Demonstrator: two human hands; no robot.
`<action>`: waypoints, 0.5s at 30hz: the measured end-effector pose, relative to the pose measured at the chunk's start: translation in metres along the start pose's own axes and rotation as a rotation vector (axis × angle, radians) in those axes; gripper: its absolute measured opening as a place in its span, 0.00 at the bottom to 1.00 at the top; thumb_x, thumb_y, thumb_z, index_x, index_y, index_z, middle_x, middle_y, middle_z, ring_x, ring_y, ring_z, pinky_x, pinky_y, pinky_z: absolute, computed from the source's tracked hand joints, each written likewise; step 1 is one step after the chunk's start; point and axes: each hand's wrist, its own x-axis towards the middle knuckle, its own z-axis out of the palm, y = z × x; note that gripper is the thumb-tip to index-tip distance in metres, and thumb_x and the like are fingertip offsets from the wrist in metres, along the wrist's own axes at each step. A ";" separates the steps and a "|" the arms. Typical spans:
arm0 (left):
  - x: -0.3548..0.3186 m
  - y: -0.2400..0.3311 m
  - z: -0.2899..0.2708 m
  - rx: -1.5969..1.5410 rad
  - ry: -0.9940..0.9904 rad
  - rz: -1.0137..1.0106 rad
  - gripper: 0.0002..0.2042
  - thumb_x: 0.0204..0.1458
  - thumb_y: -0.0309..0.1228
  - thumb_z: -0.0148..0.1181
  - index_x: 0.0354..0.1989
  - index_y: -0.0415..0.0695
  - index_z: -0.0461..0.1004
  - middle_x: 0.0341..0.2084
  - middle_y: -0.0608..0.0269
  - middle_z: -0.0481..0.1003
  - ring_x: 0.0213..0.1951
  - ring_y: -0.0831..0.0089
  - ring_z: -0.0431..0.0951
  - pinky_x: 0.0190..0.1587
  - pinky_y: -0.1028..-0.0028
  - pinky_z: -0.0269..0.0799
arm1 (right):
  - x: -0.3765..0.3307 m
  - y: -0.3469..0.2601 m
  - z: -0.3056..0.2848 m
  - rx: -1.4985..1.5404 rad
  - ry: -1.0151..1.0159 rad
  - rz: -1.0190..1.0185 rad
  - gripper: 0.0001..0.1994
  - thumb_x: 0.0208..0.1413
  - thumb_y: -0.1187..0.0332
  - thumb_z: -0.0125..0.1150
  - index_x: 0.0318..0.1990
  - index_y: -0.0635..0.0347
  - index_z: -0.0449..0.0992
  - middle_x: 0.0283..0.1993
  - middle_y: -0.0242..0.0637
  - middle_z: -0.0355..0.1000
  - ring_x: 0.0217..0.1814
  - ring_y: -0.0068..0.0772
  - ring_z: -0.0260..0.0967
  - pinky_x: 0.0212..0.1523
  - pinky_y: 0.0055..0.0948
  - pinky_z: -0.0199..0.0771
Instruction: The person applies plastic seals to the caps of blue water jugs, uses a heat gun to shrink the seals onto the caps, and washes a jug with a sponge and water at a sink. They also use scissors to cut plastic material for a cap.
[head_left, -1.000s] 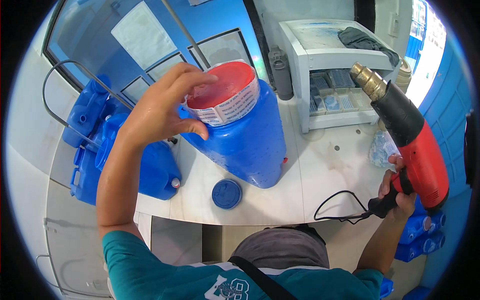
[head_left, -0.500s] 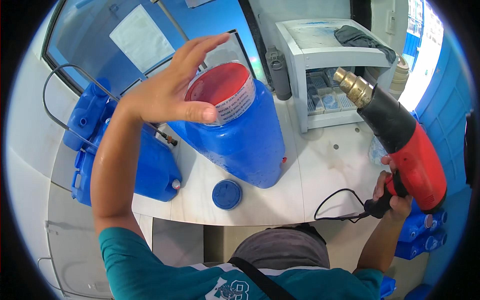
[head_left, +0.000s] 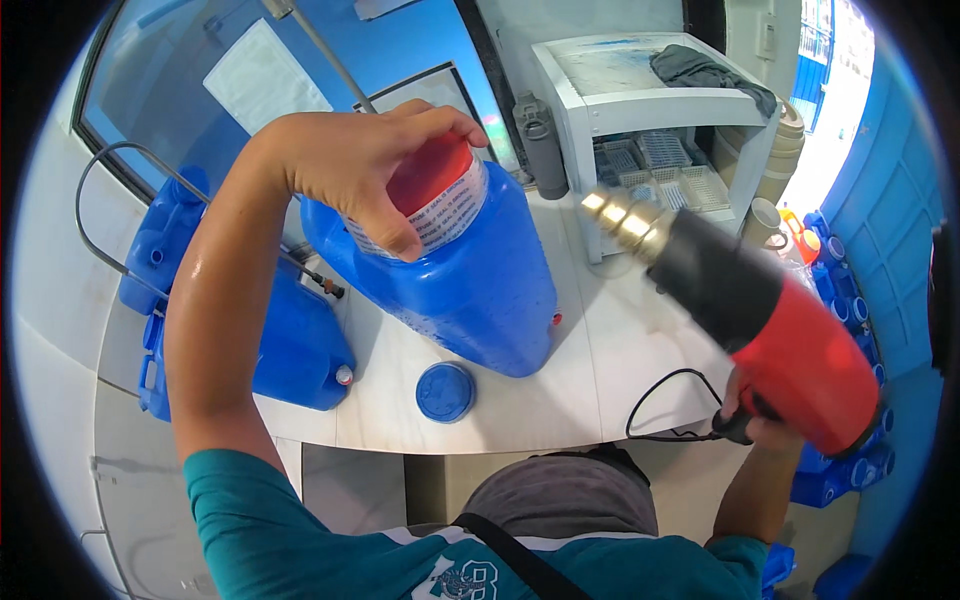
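Note:
A large blue water jug point(head_left: 470, 270) stands on the white counter. Round its red cap point(head_left: 436, 172) sits a loose clear seal band point(head_left: 447, 215) with printing. My left hand point(head_left: 385, 165) spans the cap from above, thumb on the near side of the band and fingers curled over the far side. In my right hand point(head_left: 755, 415) is a red and black heat gun point(head_left: 790, 345), held by its handle. Its metal nozzle point(head_left: 628, 222) points up and left, apart from the jug. A blue screw lid point(head_left: 445, 392) lies on the counter in front of the jug.
More blue jugs point(head_left: 300, 340) stand at the left beside a bent metal hose point(head_left: 80, 215). A grey bottle point(head_left: 540, 145) and a white shelf unit point(head_left: 640, 110) with baskets are behind. The heat gun's black cord point(head_left: 640, 405) loops on the counter edge. Several blue containers point(head_left: 840, 280) line the right wall.
My left hand has closed down from spread fingers onto the seal band and cap. The heat gun has moved left, its nozzle now nearer the jug and lower.

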 end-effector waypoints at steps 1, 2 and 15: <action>0.002 0.000 -0.001 -0.001 0.012 0.026 0.56 0.23 0.47 0.80 0.68 0.47 0.59 0.61 0.50 0.64 0.61 0.50 0.69 0.61 0.56 0.71 | -0.024 0.015 -0.020 -0.380 -0.286 -0.017 0.37 0.48 0.58 0.72 0.60 0.76 0.65 0.38 0.43 0.75 0.29 0.27 0.71 0.29 0.22 0.70; 0.003 0.001 -0.001 -0.012 0.006 0.007 0.56 0.23 0.47 0.80 0.68 0.47 0.59 0.61 0.50 0.64 0.61 0.50 0.69 0.60 0.57 0.71 | -0.023 0.016 -0.017 -0.433 -0.298 0.006 0.36 0.47 0.59 0.71 0.59 0.75 0.66 0.36 0.41 0.75 0.30 0.26 0.70 0.30 0.22 0.69; 0.000 -0.005 0.005 -0.099 0.088 -0.159 0.64 0.22 0.58 0.81 0.73 0.47 0.52 0.60 0.44 0.67 0.59 0.48 0.72 0.59 0.58 0.72 | 0.036 -0.020 0.017 0.374 0.005 0.456 0.22 0.48 0.68 0.65 0.52 0.64 0.73 0.35 0.34 0.73 0.31 0.28 0.70 0.36 0.25 0.70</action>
